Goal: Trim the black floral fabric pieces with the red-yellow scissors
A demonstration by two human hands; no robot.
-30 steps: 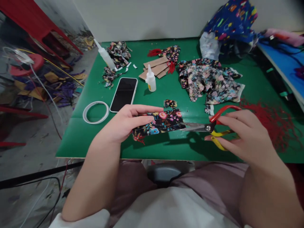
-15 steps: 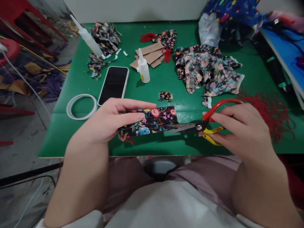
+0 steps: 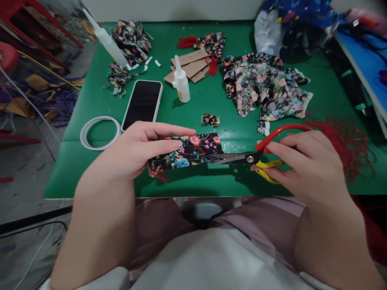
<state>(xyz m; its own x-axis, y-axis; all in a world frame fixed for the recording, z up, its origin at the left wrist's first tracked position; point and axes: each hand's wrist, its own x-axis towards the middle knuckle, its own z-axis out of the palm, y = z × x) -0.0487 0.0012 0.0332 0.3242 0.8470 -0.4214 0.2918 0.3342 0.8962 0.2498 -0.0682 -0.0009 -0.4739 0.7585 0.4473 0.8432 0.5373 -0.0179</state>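
Here's the phone, dark screen up, with a white ring just beside it! To its right a small bottle stands upright, brown cardboard strips just behind.

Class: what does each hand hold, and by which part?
Left hand: black floral fabric strip, by its left half. Right hand: metal scissors with red and yellow handles, by those handles.

black floral cloth, red-and-yellow scissor handles, green tabletop

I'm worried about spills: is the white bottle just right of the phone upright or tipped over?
Upright: the white bottle stands on its base on the green table, with its nozzle pointing upward.
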